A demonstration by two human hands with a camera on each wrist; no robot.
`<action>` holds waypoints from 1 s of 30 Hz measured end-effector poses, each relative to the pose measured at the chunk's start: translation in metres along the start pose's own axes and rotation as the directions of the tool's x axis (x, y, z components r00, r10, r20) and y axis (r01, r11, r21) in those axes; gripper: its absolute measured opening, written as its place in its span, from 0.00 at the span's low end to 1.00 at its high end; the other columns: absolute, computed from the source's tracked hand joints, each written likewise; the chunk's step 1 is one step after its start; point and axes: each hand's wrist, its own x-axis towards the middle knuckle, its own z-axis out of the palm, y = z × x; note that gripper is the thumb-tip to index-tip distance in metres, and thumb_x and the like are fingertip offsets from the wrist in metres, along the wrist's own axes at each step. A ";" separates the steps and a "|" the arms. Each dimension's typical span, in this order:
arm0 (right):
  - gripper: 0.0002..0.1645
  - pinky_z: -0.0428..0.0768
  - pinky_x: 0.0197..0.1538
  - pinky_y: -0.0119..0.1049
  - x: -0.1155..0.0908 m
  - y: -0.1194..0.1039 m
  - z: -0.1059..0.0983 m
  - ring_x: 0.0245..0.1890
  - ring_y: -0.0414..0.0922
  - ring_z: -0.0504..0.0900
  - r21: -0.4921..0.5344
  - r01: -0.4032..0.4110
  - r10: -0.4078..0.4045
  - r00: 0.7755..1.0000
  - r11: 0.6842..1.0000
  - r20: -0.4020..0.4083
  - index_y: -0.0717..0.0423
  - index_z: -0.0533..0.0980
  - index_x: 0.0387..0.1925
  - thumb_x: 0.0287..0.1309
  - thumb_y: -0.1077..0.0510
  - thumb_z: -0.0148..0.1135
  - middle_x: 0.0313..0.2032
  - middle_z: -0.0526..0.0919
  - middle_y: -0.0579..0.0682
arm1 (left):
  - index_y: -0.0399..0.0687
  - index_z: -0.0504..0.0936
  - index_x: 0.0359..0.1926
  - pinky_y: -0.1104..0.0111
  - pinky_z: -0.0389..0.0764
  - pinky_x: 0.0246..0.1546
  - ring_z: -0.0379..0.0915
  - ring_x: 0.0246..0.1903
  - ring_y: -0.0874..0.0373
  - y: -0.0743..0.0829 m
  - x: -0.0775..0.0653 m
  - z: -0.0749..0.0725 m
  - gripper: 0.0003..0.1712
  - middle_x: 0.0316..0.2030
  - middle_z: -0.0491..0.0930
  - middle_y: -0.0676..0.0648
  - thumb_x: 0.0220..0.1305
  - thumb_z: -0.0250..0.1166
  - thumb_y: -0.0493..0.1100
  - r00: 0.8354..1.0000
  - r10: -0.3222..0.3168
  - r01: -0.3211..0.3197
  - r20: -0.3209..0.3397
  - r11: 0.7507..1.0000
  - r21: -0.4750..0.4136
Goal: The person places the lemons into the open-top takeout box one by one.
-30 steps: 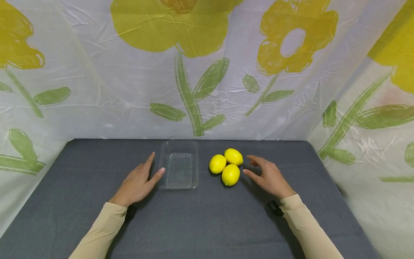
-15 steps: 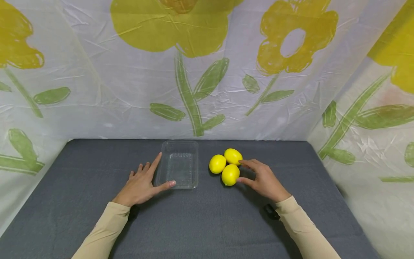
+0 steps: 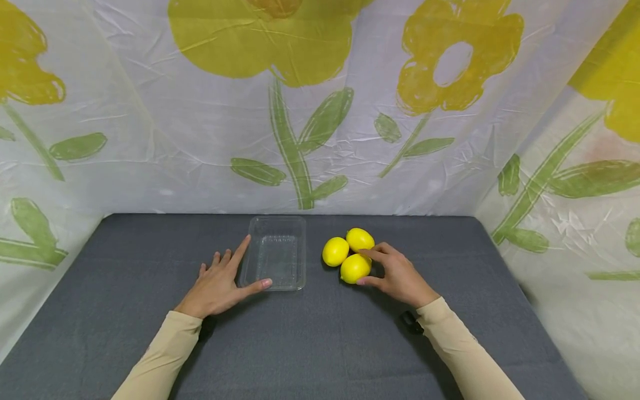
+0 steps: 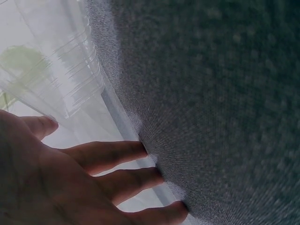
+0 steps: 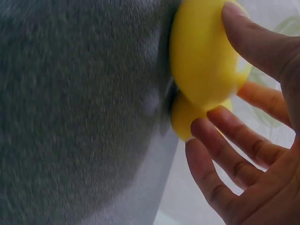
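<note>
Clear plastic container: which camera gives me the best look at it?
The head view: it shows nearly the whole clear plastic container from above, with the left hand overlapping only its left side. The left wrist view shows just part of it, cut off by the frame edge; the right wrist view shows none.

three yellow lemons [image 3: 355,269] clustered, nearest pinched | clear container [image 3: 278,258] upright, left

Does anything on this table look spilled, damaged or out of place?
Nothing stands out. The clear plastic container sits flat with no visible cracks; the three lemons cluster beside it on the gray tablecloth without visible damage. I see no spill.
</note>
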 end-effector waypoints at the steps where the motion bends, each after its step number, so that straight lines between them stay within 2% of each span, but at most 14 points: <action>1: 0.40 0.79 0.43 0.45 0.000 -0.001 0.001 0.43 0.51 0.79 -0.011 -0.001 0.001 1.000 1.000 0.004 0.56 0.78 0.65 0.51 0.47 0.79 0.49 0.78 0.53 | 0.61 0.33 0.82 0.22 0.43 0.61 0.40 0.71 0.18 0.000 0.000 0.000 0.66 0.73 0.48 0.20 0.58 0.56 0.82 1.000 0.000 0.000 -0.001 1.000 -0.002; 7: 0.41 0.80 0.47 0.47 0.002 -0.006 0.004 0.45 0.49 0.79 -0.031 -0.037 0.037 0.999 0.999 0.003 0.57 0.79 0.61 0.49 0.43 0.80 0.49 0.78 0.51 | 0.63 0.32 0.82 0.22 0.43 0.61 0.39 0.71 0.18 -0.001 0.001 0.001 0.67 0.72 0.48 0.18 0.57 0.58 0.82 1.000 0.001 -0.001 -0.002 1.000 -0.012; 11: 0.40 0.81 0.50 0.48 0.002 -0.005 0.006 0.47 0.48 0.81 0.001 -0.036 0.036 0.999 0.999 0.003 0.58 0.78 0.58 0.46 0.43 0.82 0.51 0.80 0.51 | 0.63 0.32 0.82 0.22 0.42 0.61 0.39 0.71 0.18 -0.001 0.001 0.001 0.67 0.72 0.48 0.18 0.56 0.58 0.82 1.000 0.000 0.000 0.002 1.000 -0.010; 18: 0.42 0.81 0.49 0.47 -0.001 -0.003 0.009 0.46 0.48 0.82 0.027 -0.032 0.031 0.999 0.999 0.022 0.60 0.79 0.60 0.46 0.46 0.83 0.51 0.81 0.53 | 0.63 0.33 0.82 0.22 0.42 0.61 0.38 0.71 0.18 -0.003 0.001 0.002 0.68 0.73 0.47 0.19 0.56 0.58 0.83 1.000 0.002 -0.002 0.003 1.000 -0.014; 23: 0.40 0.81 0.54 0.49 -0.003 -0.001 0.013 0.51 0.51 0.83 0.065 -0.029 0.027 0.999 0.997 0.035 0.61 0.79 0.61 0.48 0.48 0.82 0.55 0.82 0.56 | 0.64 0.33 0.82 0.22 0.42 0.61 0.38 0.71 0.18 -0.003 0.000 0.002 0.68 0.73 0.47 0.19 0.55 0.58 0.83 1.000 0.002 -0.002 0.003 1.000 -0.015; 30: 0.40 0.80 0.57 0.51 -0.004 0.002 0.018 0.55 0.52 0.82 0.141 -0.035 0.036 0.999 0.989 0.000 0.61 0.80 0.59 0.47 0.48 0.82 0.56 0.83 0.54 | 0.65 0.33 0.82 0.22 0.41 0.61 0.38 0.71 0.18 -0.004 -0.001 0.003 0.67 0.73 0.46 0.20 0.55 0.58 0.83 1.000 0.003 -0.003 0.001 1.000 -0.024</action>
